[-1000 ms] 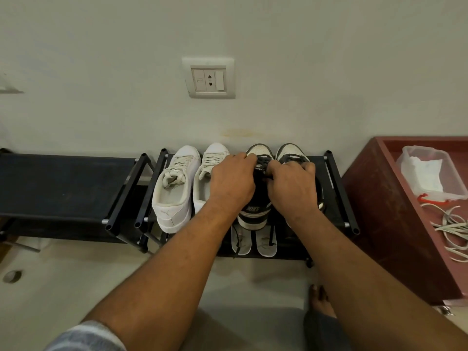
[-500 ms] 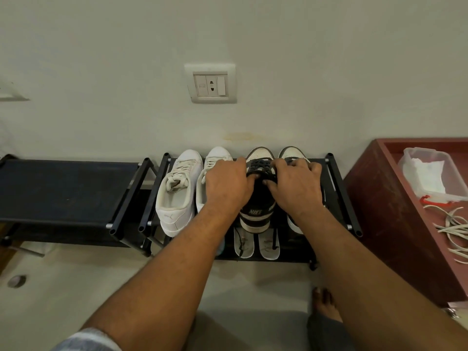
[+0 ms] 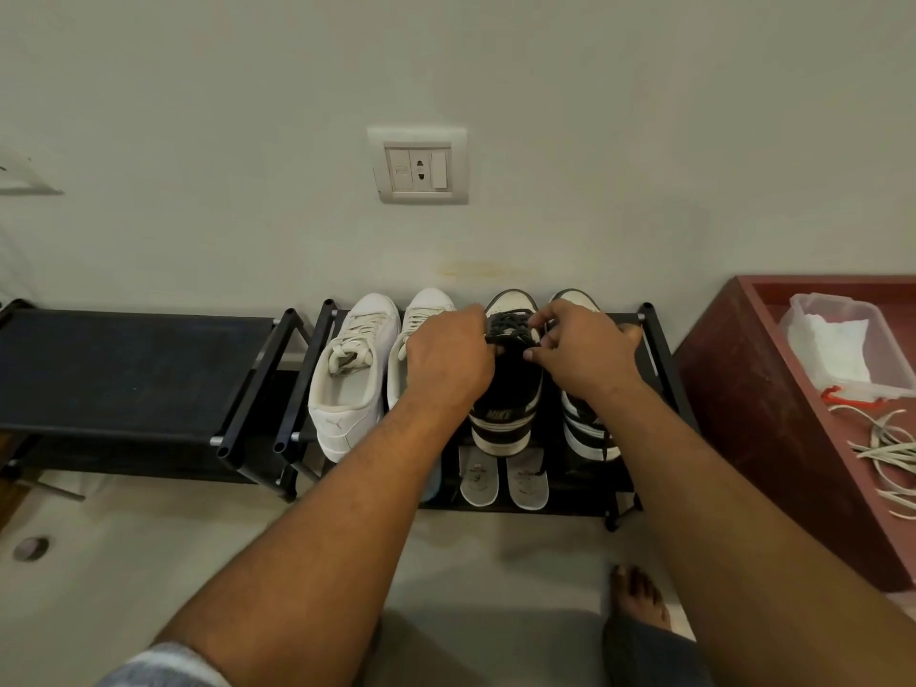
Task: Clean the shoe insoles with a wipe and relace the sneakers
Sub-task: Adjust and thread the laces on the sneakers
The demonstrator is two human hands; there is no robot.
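Black laces (image 3: 510,323) cross the black-and-white sneaker (image 3: 505,414) on the shoe rack (image 3: 304,374). The left hand (image 3: 446,359) at its 9 o'clock and the right hand (image 3: 587,354) at 3 o'clock both pinch them. Two grey insoles (image 3: 478,476) lie at the sneaker's 6 o'clock, white sneakers (image 3: 352,384) at 9 o'clock.

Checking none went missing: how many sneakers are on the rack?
4, all on the rack's top shelf: a white Puma sneaker leftmost, a second white sneaker beside it, a black-and-white Nike sneaker, its mate rightmost. Arms may hide others.
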